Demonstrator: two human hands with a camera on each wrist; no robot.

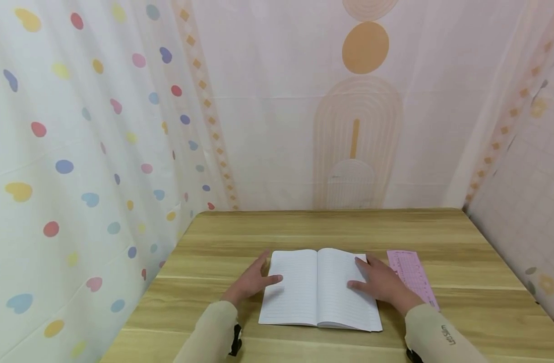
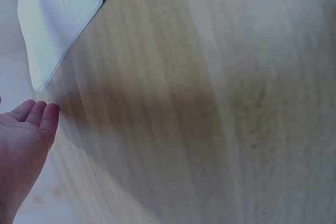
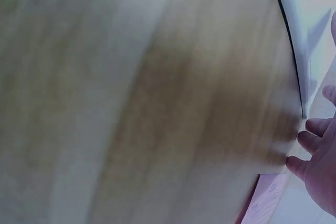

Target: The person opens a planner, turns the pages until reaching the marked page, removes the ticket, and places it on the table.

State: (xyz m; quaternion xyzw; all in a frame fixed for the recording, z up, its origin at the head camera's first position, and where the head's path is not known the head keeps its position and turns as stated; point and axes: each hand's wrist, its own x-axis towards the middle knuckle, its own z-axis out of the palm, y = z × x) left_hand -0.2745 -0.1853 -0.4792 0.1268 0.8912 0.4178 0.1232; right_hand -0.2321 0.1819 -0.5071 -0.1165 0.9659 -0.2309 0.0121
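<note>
An open notebook [image 1: 295,297] with lined white pages lies flat on the wooden table, its fold running away from the person. Beside its left edge is the left hand [image 1: 249,281], fingers extended and thumb reaching over the left page. In the left wrist view, this hand's fingers [image 2: 48,124] are straight near the corner of the notebook [image 2: 63,24]. Over the right edge lies the right hand [image 1: 383,282], its thumb and a finger spread across the right page. The right wrist view shows its other fingers [image 3: 308,141] apart beside the notebook's edge.
A pink printed sheet [image 1: 413,275] with a grid and small markings lies right of the notebook, partly behind the right hand. The wooden table [image 1: 277,229] reaches patterned curtains [image 1: 277,126] at the back and along both sides.
</note>
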